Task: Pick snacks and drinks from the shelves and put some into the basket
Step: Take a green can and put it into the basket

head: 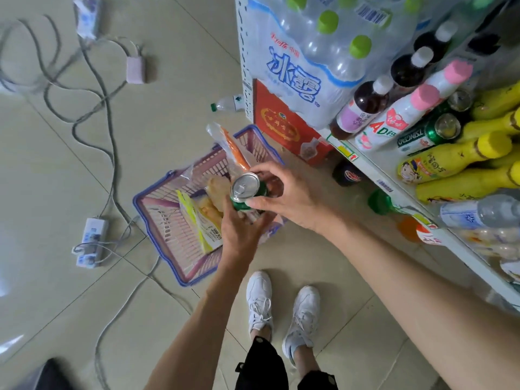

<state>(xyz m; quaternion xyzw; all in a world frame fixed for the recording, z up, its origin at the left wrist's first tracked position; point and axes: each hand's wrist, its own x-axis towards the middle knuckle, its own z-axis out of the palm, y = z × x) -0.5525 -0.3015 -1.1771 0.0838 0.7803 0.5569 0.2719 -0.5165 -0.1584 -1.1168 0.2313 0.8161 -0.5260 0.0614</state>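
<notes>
Green can sits between both my hands above the basket on the floor: my left hand curls around its lower body from below, my right hand pinches its upper side. Beneath it the basket holds a yellow snack packet and an orange-striped bag. Farther right, the shelf carries yellow bottles and a water pack.

Pale beige glossy floor tiles under soft daylight glare — strewn with tangled grey cables, a white power strip and a pink charger block; alongside, a white perforated metal shelving unit.
</notes>
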